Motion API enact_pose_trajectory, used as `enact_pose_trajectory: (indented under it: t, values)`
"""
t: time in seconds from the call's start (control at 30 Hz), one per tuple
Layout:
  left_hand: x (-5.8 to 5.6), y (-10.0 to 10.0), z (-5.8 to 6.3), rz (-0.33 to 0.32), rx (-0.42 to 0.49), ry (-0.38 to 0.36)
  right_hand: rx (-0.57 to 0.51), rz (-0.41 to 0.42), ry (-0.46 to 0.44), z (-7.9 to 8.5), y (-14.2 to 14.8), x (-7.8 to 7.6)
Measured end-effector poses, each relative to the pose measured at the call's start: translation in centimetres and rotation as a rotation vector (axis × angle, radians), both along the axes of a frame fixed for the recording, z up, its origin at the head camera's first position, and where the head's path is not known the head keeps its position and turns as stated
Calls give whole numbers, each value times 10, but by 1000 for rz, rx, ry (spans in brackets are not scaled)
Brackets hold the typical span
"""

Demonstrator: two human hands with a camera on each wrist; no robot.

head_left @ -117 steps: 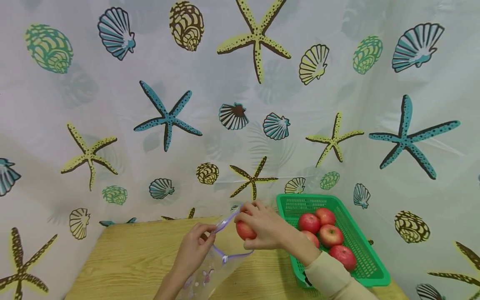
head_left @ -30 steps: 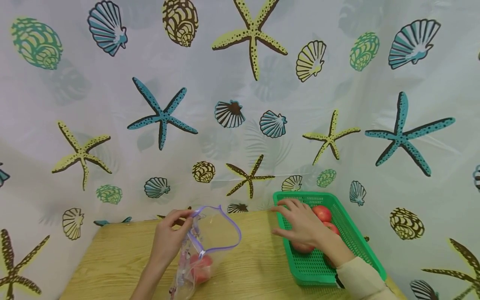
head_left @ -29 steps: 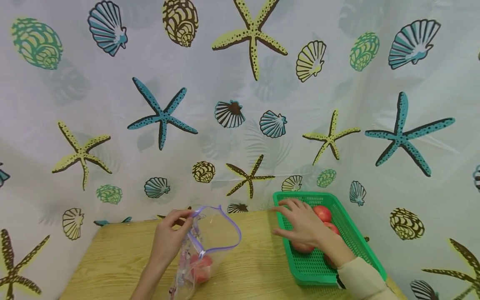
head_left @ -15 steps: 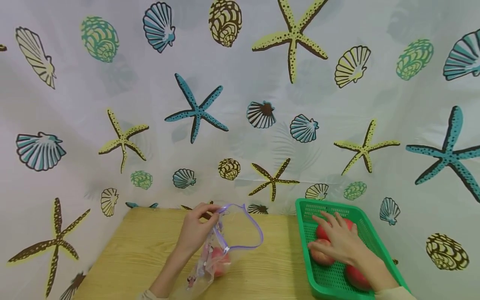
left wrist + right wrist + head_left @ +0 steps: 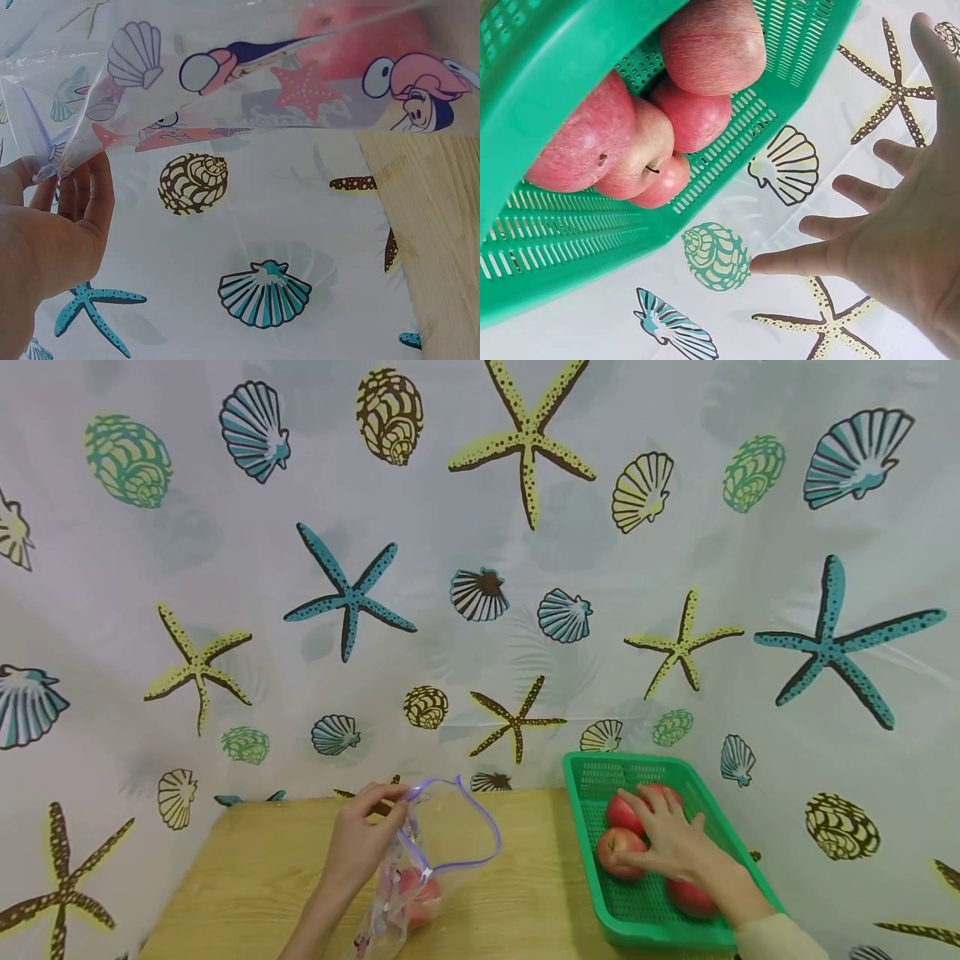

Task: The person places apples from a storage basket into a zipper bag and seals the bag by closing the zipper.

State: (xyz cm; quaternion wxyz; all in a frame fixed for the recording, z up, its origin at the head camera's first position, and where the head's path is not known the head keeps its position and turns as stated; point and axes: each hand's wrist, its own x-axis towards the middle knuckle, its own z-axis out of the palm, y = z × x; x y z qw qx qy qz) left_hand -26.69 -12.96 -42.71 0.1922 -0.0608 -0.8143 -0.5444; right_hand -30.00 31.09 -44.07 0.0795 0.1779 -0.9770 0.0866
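Note:
My left hand (image 5: 360,839) pinches the purple-edged rim of a clear zip bag (image 5: 459,865). Its mouth gapes toward the right, and one red apple (image 5: 417,897) sits inside. In the left wrist view, printed shells and cartoon figures cover the bag (image 5: 202,97), and the apple (image 5: 360,37) shows blurred through the plastic. My right hand (image 5: 667,839) hovers over the green basket with fingers spread, partly covering the red apples (image 5: 619,853) there. The right wrist view shows that hand (image 5: 900,232) holding nothing, its fingertips apart from the apples (image 5: 712,49).
The green plastic basket (image 5: 585,868), with several apples in it, stands at the right of the wooden table (image 5: 255,860). A white curtain (image 5: 450,652) printed with starfish and shells hangs close behind the table and along both sides.
Earlier my right hand held an apple at the bag's mouth; that apple now lies in the bag. The right hand has moved right and over the basket. My left hand keeps hold of the bag.

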Motion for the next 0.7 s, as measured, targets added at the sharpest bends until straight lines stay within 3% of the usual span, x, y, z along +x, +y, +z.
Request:
enact_pose_trajectory:
  t: [0.23, 0.7]
  values:
    - [3, -2, -1, 21, 32, 16, -3, -1, -37, -4, 5, -6]
    - [4, 0, 1, 8, 22, 37, -16, -70, -184, -30, 39, -3]
